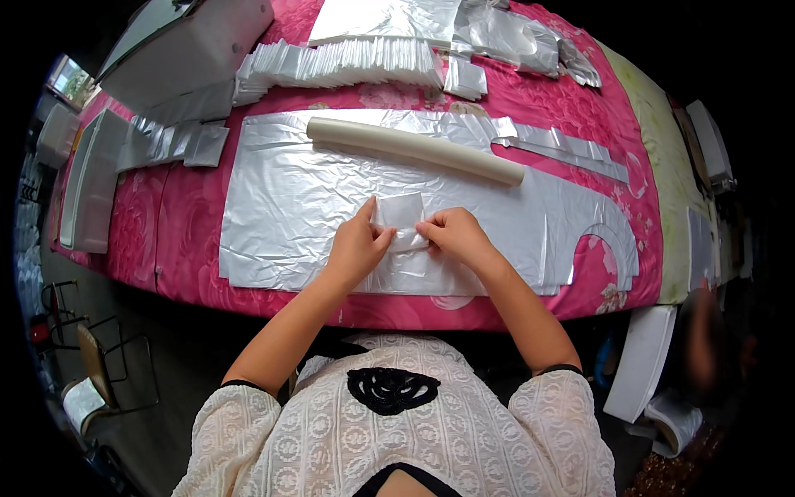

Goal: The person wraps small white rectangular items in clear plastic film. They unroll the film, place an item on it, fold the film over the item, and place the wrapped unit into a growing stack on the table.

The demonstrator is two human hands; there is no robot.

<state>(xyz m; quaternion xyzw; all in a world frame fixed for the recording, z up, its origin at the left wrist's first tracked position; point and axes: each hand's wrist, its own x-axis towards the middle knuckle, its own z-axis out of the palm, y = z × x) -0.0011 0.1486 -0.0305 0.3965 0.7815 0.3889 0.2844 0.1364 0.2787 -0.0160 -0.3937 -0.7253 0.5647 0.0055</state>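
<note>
My left hand [358, 242] and my right hand [451, 232] both pinch a small white folded packet [401, 217], held just above a large silver foil sheet [281, 207] spread on the pink flowered tablecloth [186, 240]. The hands touch each other at the packet's lower edge. Fingers of both hands are closed on it. A long beige roll [414, 149] lies across the foil just beyond the hands.
A row of stacked white folded packets [339, 62] lies at the far side. Silver foil pieces [174, 142] sit at the left, crumpled foil [513, 37] at the far right, cut foil strips [563, 147] to the right. Chairs [99, 364] stand lower left. Another person [704, 348] is at the right.
</note>
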